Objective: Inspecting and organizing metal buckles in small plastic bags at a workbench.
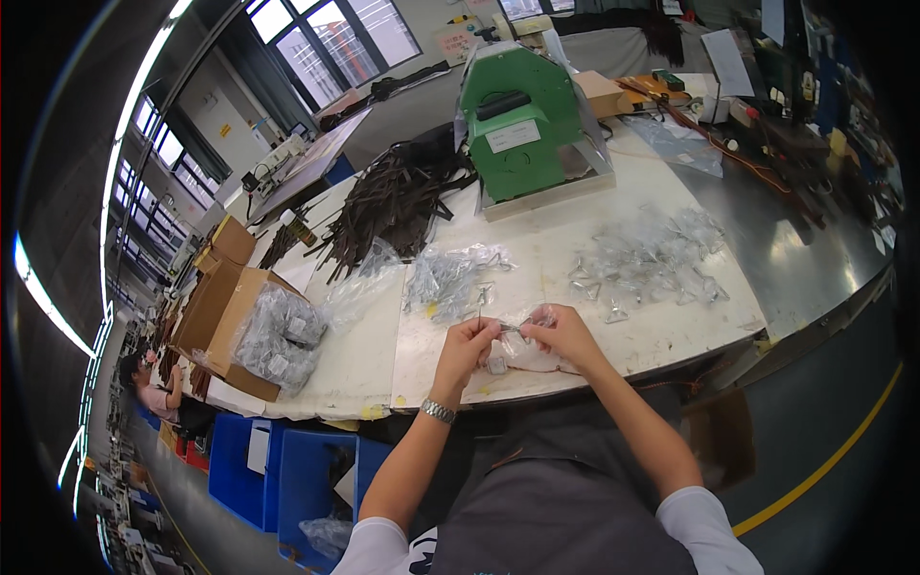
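Note:
Near the front edge of the white worktable [364,335], my two hands meet with fingertips pinched. My left hand [464,353] grips one side of a small metal piece in clear plastic wrap [513,329]. On its other side my right hand [563,337] is closed too, with loose clear film around the fingers. The piece's exact kind is too small to tell. Just beyond the left hand lies a pile of clear-wrapped metal pieces [443,280]. To the right spreads another pile of shiny metal pieces [661,254], some of them triangular frames.
A green machine [522,120] stands at the back, beside a heap of dark brown strips [388,201]. On the left, an open cardboard box [222,321] holds several plastic-wrapped bundles [280,340]. Blue bins [316,479] stand below the table's front left. Farther left sits another person [161,395].

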`<state>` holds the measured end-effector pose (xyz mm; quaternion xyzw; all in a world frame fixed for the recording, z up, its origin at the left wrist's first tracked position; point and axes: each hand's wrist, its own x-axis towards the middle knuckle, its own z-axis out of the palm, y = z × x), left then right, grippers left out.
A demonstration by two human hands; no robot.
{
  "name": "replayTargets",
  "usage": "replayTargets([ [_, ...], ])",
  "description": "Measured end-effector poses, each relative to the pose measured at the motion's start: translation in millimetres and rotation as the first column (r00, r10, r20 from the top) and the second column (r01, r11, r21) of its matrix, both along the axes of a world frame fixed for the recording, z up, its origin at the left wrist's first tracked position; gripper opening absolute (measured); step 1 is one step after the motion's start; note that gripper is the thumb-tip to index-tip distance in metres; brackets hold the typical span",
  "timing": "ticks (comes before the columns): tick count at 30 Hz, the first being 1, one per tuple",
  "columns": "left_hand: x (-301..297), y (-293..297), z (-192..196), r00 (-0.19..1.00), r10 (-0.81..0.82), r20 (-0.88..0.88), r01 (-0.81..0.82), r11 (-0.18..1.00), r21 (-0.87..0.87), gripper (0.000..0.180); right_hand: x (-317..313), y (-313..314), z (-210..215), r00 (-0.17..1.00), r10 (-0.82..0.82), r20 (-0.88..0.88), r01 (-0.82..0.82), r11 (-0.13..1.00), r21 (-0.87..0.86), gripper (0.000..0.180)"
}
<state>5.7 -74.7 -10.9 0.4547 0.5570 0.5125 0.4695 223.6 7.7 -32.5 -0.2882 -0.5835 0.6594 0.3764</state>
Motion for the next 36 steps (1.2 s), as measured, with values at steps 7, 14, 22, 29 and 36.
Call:
replayTargets([
  [7, 8.2, -7.4, 13.4, 0.965, -0.013, -0.261, 0.048, 0.991, 0.125, 0.021, 22.0, -5.3, 9.4, 0.965, 0.216, 0.150, -0.207, 0.976, -0.073, 0.020],
  [14, 28.2, -2.1, 30.2, 0.589, 0.155, -0.793, 0.383, 0.811, 0.442, 0.014, 39.6, 8.3, 1.0, 0.856, 0.469, 0.216, -0.450, 0.883, -0.134, 0.023],
  [22, 13.4, -3.7, 17.3, 0.889, -0.039, -0.457, 0.142, 0.971, 0.193, 0.013, 17.3, -13.4, 22.1, 0.905, 0.411, 0.111, -0.372, 0.889, -0.267, 0.023],
  [29, 14.5, -3.7, 11.9, 0.786, 0.203, -0.584, 0.088, 0.898, 0.431, 0.016, -2.4, -8.2, 29.0, 0.901, 0.434, 0.030, -0.385, 0.827, -0.409, 0.029],
  [36, 30.2, -8.5, 11.2, 0.995, 0.021, 0.095, -0.021, 1.000, 0.003, 0.024, -18.6, -0.3, 34.5, 0.961, 0.030, -0.274, -0.112, 0.951, -0.288, 0.029],
])
